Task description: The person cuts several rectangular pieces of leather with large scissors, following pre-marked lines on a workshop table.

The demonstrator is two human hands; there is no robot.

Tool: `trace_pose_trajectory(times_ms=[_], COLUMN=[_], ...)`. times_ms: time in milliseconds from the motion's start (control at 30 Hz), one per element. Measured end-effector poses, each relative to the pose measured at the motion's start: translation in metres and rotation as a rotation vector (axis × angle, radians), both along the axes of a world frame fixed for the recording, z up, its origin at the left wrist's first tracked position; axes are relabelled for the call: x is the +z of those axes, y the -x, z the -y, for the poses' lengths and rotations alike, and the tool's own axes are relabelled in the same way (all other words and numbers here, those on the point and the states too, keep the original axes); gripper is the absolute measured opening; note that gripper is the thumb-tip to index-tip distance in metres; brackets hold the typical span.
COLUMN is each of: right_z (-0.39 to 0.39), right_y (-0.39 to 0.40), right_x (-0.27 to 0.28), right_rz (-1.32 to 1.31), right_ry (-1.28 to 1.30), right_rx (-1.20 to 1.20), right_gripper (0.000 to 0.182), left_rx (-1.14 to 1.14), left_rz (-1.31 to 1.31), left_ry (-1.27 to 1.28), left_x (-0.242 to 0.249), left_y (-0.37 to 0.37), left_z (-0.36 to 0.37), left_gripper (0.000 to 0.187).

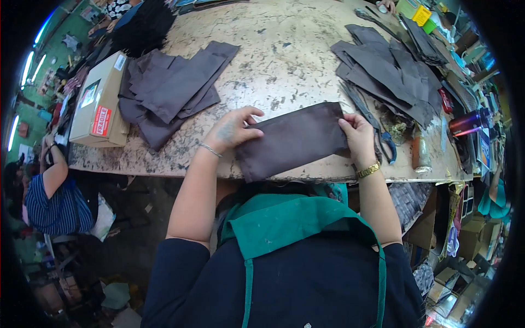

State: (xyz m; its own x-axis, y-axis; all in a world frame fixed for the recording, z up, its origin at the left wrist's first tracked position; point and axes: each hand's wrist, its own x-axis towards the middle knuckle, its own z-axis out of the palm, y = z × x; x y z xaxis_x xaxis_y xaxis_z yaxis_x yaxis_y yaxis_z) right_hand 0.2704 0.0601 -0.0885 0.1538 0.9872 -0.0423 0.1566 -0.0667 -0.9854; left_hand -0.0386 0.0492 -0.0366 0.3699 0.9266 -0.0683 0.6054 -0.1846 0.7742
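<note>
A dark brown rectangular fabric piece (pixel 295 142) is held out at the table's near edge, slightly tilted with its right end higher. My left hand (pixel 236 130) grips its left end, thumb on top and fingers toward the far side. My right hand (pixel 358 134) pinches its upper right end between thumb and fingers. A pile of similar brown pieces (pixel 172 90) lies to the left, and another brown pile (pixel 385 68) lies to the right. Just beyond my right hand are scissors (pixel 389 146) with blue-and-black handles.
A cardboard box (pixel 98 104) with a red fragile label stands at the left. A small jar-like container (pixel 421 153) and a purple tumbler (pixel 469 122) are on the right. The worn table (pixel 273 60) stretches ahead. A person in a striped top (pixel 57 202) sits at far left.
</note>
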Motion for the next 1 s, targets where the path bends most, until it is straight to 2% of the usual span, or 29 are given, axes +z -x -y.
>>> trace_pose_trajectory(times_ms=[33,100,233,267,300,367,400,433,467,500,533,567,600,633,667,700,733,767,800,833,867,900,967,1000], right_z=[0.001,0.001,0.003,0.003,0.003,0.003,-0.012,-0.029,-0.036,-0.048,-0.058,-0.077,-0.092,-0.107,-0.123,-0.133,-0.131,-0.122,-0.112,-0.1,-0.085,-0.068,-0.02,0.001], right_y=[0.002,0.002,0.009,0.011,0.014,0.023,0.015,0.008,0.007,-0.002,-0.017,-0.043,-0.071,-0.1,-0.137,-0.163,-0.169,-0.174,-0.179,-0.175,-0.163,-0.15,-0.114,-0.104], right_x=[0.002,0.0,0.008,0.014,0.024,0.048,0.035,0.03,0.057,0.077,0.103,0.113,0.123,0.131,0.13,0.129,0.131,0.132,0.131,0.13,0.129,0.128,0.124,0.11], right_rz=[0.009,0.009,-0.001,0.173,0.176,0.682,0.524,0.426,0.287,0.292,0.109,0.147,0.127,0.107,0.252,0.398,0.402,0.702,1.0,1.003,1.163,1.319,1.013,1.025], right_ry=[-0.008,-0.026,-0.03,-0.011,-0.016,-0.035,-0.059,-0.157,-0.198,-0.317,-0.21,-0.335,-0.349,-0.365,-0.415,-0.462,-0.467,-0.415,-0.352,-0.351,-0.522,-0.699,-0.421,-0.366], right_rx=[-0.024,-0.014,0.009,-0.008,-0.004,0.121,0.216,0.189,0.104,-0.011,-0.059,-0.113,-0.146,-0.18,-0.229,-0.279,-0.278,-0.375,-0.468,-0.464,-0.494,-0.518,-0.303,-0.187], right_gripper=[0.019,0.019,0.022,0.026,0.026,0.026,0.025,0.019,0.016,0.013,0.013,0.013,0.016,0.02,0.024,0.028,0.028,0.03,0.033,0.033,0.032,0.032,0.033,0.032], left_rx=[0.011,0.174,0.336,0.37,0.373,0.422,0.417,0.432,0.439,0.439,0.506,0.573,0.578,0.578,0.576,0.58,0.555,0.528,0.531,0.561,0.59,0.591,0.724,0.797], left_rz=[-0.01,0.389,0.549,0.568,0.571,0.518,0.523,0.25,-0.029,-0.025,-0.219,-0.417,-0.415,-0.53,-0.643,-0.639,-0.687,-0.733,-0.73,-0.617,-0.505,-0.505,-0.202,-0.056], left_ry=[0.005,0.192,0.181,0.178,0.173,0.147,0.141,-0.191,-0.515,-0.516,-0.66,-0.803,-0.811,-0.766,-0.715,-0.719,-0.565,-0.409,-0.407,-0.452,-0.491,-0.482,-0.654,-0.653], left_x=[-0.003,-0.01,-0.021,-0.021,-0.022,-0.024,-0.023,-0.021,-0.018,-0.015,-0.008,-0.001,0.0,-0.001,-0.002,0.0,0.002,0.002,-0.001,-0.01,-0.019,-0.025,-0.035,-0.034], left_y=[0.012,0.032,0.039,0.038,0.037,0.035,0.036,0.039,0.043,0.047,0.052,0.058,0.066,0.075,0.08,0.083,0.084,0.086,0.089,0.094,0.1,0.105,0.116,0.122], left_z=[0.001,0.004,0.006,0.007,0.009,0.008,0.005,-0.001,-0.006,-0.013,-0.024,-0.035,-0.046,-0.058,-0.066,-0.071,-0.075,-0.079,-0.082,-0.087,-0.089,-0.091,-0.094,-0.094], left_gripper=[0.045,0.044,0.035,0.031,0.031,0.031,0.031,0.031,0.031,0.031,0.031,0.03,0.03,0.03,0.03,0.03,0.028,0.025,0.025,0.023,0.021,0.021,0.019,0.02])
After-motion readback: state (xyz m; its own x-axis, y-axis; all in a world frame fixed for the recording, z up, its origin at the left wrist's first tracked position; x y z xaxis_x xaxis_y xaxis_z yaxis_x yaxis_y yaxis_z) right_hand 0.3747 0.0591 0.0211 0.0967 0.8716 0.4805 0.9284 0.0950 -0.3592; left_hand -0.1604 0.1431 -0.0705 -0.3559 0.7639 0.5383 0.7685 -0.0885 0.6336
